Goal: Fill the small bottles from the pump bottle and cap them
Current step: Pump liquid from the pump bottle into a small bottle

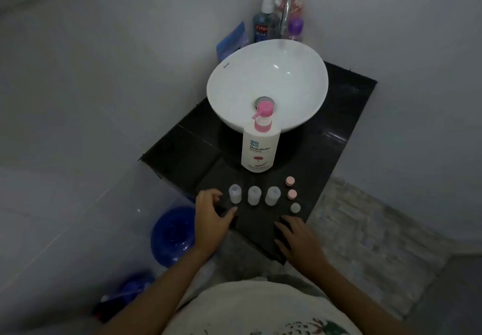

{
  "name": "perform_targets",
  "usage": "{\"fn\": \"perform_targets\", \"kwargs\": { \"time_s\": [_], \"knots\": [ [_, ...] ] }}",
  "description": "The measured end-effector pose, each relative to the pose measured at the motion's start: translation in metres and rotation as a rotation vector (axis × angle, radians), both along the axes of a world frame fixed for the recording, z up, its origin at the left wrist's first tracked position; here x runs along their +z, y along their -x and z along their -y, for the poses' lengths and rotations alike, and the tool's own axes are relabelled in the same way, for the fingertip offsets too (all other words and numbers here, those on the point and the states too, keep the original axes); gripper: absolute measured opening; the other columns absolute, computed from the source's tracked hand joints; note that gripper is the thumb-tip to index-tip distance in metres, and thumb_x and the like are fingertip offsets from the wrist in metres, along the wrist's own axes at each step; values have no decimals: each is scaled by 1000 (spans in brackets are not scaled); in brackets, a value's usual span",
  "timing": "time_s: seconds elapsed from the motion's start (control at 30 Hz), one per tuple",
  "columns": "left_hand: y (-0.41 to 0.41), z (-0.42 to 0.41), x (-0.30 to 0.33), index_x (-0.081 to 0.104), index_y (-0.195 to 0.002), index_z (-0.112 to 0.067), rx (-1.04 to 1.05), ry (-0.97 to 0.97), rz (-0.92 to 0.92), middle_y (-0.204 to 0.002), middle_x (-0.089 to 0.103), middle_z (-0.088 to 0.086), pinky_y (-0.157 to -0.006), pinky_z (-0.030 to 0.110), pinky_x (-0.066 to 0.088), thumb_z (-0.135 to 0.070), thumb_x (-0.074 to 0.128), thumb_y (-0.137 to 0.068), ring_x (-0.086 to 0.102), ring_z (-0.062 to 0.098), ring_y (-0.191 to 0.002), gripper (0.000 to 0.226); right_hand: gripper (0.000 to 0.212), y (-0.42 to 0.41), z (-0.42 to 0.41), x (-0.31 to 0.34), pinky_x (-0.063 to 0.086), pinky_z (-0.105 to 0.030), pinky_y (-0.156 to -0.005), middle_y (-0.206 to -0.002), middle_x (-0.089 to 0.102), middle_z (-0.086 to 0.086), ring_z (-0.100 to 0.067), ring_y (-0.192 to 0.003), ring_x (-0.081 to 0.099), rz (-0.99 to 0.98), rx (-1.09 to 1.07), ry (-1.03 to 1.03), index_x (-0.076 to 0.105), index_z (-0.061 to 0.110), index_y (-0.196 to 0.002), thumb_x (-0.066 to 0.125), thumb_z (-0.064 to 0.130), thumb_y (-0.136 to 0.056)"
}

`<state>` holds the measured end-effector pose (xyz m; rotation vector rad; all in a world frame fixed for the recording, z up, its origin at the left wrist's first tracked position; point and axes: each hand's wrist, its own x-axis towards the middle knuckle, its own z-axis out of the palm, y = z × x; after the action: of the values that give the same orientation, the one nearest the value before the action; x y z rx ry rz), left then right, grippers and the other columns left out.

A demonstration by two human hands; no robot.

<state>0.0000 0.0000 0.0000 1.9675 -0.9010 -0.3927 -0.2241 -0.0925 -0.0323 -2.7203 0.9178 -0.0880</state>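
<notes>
A white pump bottle (260, 146) with a pink pump head stands on the black counter (187, 152) in front of the basin. Three small translucent bottles stand uncapped in a row near the counter's front edge: left (235, 193), middle (254, 195), right (272, 196). To their right lie two pink caps (290, 181) (292, 194) and a whitish cap (295, 207). My left hand (211, 217) hovers open just left of the left bottle, fingers spread, not touching it. My right hand (297, 235) rests flat on the counter's front edge, below the caps.
A white bowl basin (300, 55) with a chrome tap (288, 6) fills the back of the counter. Toiletry bottles (263, 21) and a blue packet (230, 41) stand behind it. A blue bucket (173, 235) sits on the floor at the left.
</notes>
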Motion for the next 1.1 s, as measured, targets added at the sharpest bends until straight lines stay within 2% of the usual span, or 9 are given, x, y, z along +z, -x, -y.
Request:
{"fn": "perform_targets", "kwargs": {
  "time_s": [0.13, 0.23, 0.37, 0.53, 0.7, 0.8, 0.93, 1.03, 1.1],
  "knots": [
    [-14, 15, 0, 49, -115, -21, -49, -74, -144, -113, 51, -2, -85, 20, 43, -17, 83, -63, 52, 10, -102, 62, 44, 0, 0, 3, 54, -31, -85, -116, 64, -7, -21, -103, 62, 14, 2, 45, 62, 17, -114, 42, 43, -85],
    [-14, 20, -6, 50, -116, -25, -95, -104, -186, -115, 54, -3, -90, 25, 44, -19, 83, -65, 53, 9, -106, 61, 45, -1, 0, 3, 54, -31, -85, -116, 64, -7, -21, -103, 62, 18, 5, 53, 62, 17, -114, 42, 43, -85],
    [-12, 24, -6, 56, -106, -29, -140, -81, -170, -109, 59, -6, -88, 23, 45, -18, 80, -68, 56, 8, -103, 46, 45, 0, 0, 5, 54, -31, -85, -117, 63, -7, -21, -104, 62, 14, 6, 61, 61, 17, -115, 42, 44, -85],
    [-11, 28, -4, 61, -103, -23, -131, -101, -183, -106, 61, -4, -84, 18, 46, -12, 74, -75, 57, 4, -98, 33, 44, -1, -1, 4, 54, -30, -84, -116, 64, -7, -20, -102, 63, 12, 18, 85, 63, 17, -113, 43, 43, -84],
    [-12, 29, -4, 62, -106, -19, -131, -103, -196, -107, 63, -2, -82, 14, 45, -15, 72, -79, 59, 3, -97, 29, 40, 1, 2, 0, 54, -28, -82, -113, 65, -6, -20, -99, 65, 23, 34, 102, 64, 17, -111, 67, 39, -77],
    [-13, 28, 1, 62, -107, -18, -99, -78, -219, -105, 65, -3, -84, 17, 48, -16, 72, -80, 60, 2, -98, 29, 36, -6, 2, 19, 53, -27, -79, -109, 65, -3, -18, -95, 64, 28, 73, 46, 65, 18, -107, 54, 43, -82],
    [-21, 30, 23, 61, -108, -16, -71, -18, -240, -104, 66, -2, -85, 18, 49, -14, 72, -79, 61, 4, -98, 31, 36, -39, 15, 87, 54, -30, -73, -94, 65, -1, -13, -85, 60, 339, 33, -138, 67, 15, -98, 47, 44, -89],
    [-26, 36, 46, 61, -109, -16, -59, 43, -201, -106, 65, -2, -86, 19, 49, -16, 72, -79, 61, 7, -99, 32, 31, -73, 45, 166, 47, -18, -68, -81, 64, 0, -6, -72, 55, 737, -18, -77, 68, 10, -89, 53, 36, -92],
    [-27, 43, 64, 60, -109, -19, -65, 57, -160, -107, 63, -5, -82, 11, 48, -18, 72, -79, 60, 3, -96, 33, 25, -97, 73, 210, 44, -13, -67, -80, 63, 1, -5, -70, 54, 906, -88, -4, 67, 7, -89, 56, 29, -91]
  ]
}}
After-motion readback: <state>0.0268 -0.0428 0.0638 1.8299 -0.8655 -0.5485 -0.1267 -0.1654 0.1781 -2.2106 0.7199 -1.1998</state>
